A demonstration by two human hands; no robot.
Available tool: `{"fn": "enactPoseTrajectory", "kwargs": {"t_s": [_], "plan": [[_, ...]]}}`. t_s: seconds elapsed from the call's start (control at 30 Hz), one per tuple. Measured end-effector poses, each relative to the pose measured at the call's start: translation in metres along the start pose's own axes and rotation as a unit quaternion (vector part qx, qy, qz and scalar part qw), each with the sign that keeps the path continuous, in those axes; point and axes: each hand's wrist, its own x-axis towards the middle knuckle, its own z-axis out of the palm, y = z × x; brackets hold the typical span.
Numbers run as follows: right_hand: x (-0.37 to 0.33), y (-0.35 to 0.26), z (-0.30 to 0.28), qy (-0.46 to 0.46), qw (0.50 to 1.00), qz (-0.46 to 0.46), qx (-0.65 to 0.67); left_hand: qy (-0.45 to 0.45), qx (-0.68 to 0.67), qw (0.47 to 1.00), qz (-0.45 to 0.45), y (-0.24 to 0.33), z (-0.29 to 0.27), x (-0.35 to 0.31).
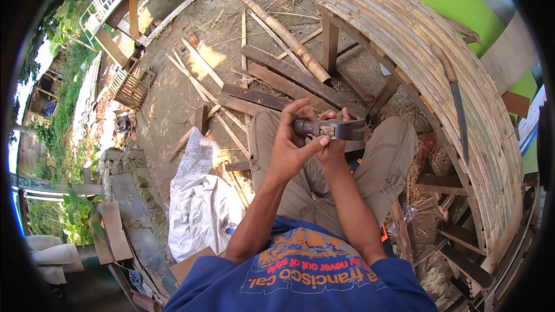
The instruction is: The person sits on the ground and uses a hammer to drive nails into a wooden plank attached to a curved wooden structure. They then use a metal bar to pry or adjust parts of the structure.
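Observation:
A dark metal claw hammer (347,130) is held up over my lap, its head lying crosswise and the top of the head facing me. The end of the wooden handle shows in the head's eye; the rest of the handle is hidden below. My left hand (291,143) closes about the striking end, its thumb lying against the near side of the head. Just under the head, my right hand (332,151) is closed on the hammer, with fingertips showing beyond it.
Dark wooden beams (289,81) and thin strips lie ahead on the dirt. At right stands a bamboo-slat bench (416,34) with a long-bladed knife (457,101) on it. A white sack (199,208) lies at left, near a slatted crate (128,88).

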Motion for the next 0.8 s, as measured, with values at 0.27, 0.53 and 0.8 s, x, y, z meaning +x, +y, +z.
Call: {"fn": "enactPoseTrajectory", "kwargs": {"t_s": [0.27,0.53,0.8], "plan": [[0.006,-0.025,0.015,-0.029,0.997,-0.029,-0.065,0.049,-0.001,0.981,-0.186,-0.016,-0.010,0.000],[-0.026,-0.053,0.036,-0.300,0.781,-0.069,-0.544,0.082,-0.519,0.758,-0.387,-0.088,-0.083,0.014],[0.021,-0.028,-0.016,0.051,0.717,-0.243,-0.652,0.264,-0.210,0.890,-0.307,-0.124,-0.124,0.011]]}}
